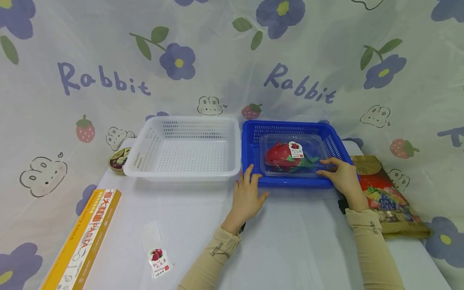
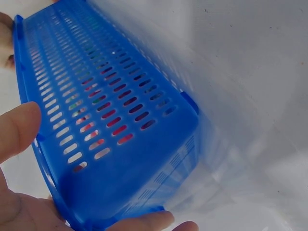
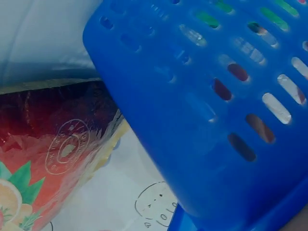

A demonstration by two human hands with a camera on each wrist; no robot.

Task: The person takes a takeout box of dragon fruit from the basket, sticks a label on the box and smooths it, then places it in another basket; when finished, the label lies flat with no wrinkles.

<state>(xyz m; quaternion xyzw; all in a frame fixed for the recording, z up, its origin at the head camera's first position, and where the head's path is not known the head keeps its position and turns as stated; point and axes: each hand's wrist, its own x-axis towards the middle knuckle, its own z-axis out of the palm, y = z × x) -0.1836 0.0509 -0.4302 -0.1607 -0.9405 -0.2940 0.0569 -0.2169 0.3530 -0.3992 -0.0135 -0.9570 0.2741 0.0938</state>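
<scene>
A clear plastic box (image 1: 311, 147) with a red, green-tipped dragon fruit (image 1: 277, 156) inside lies in the blue basket (image 1: 290, 183). A white dragon fruit label (image 1: 296, 150) is on its lid. My left hand (image 1: 248, 199) is at the basket's front left corner, fingers spread over the rim; in the left wrist view, the thumb (image 2: 21, 130) lies along that rim. Reaching over the basket's right side, my right hand (image 1: 342, 177) has thumb and forefinger apart at the box's right end. The right wrist view shows mostly the basket's slotted wall (image 3: 192, 120), with that hand hidden.
A white basket (image 1: 181, 174) stands left of the blue one, with a round tin (image 1: 119, 160) beside it. Further left lies a yellow pasta box (image 1: 85, 237). A loose label strip (image 1: 158, 262) is on the table. A fruit-printed bag (image 1: 388, 201) lies at the right.
</scene>
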